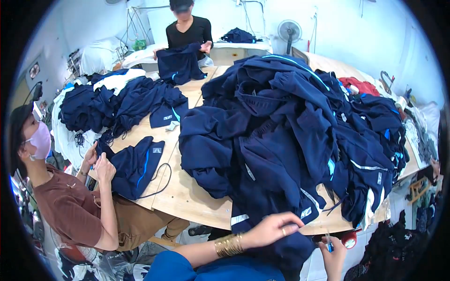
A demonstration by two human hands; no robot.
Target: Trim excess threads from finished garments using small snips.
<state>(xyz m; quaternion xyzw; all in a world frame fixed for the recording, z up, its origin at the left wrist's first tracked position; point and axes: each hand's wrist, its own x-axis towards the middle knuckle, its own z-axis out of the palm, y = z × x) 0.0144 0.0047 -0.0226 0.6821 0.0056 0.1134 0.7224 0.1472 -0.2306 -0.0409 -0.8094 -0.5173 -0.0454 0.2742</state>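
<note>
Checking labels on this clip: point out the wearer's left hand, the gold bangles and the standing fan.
left hand (272,229), head view, back of hand
gold bangles (228,245), head view, middle of stack
fan (289,30), head view, round grille

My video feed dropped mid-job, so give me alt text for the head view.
The person's left hand, with gold bangles at the wrist, presses on a navy blue garment at the near edge of a wooden table, while the right hand holds a small blue tool. A large heap of navy garments covers the table; two other people handle garments at its left and far sides.
</note>
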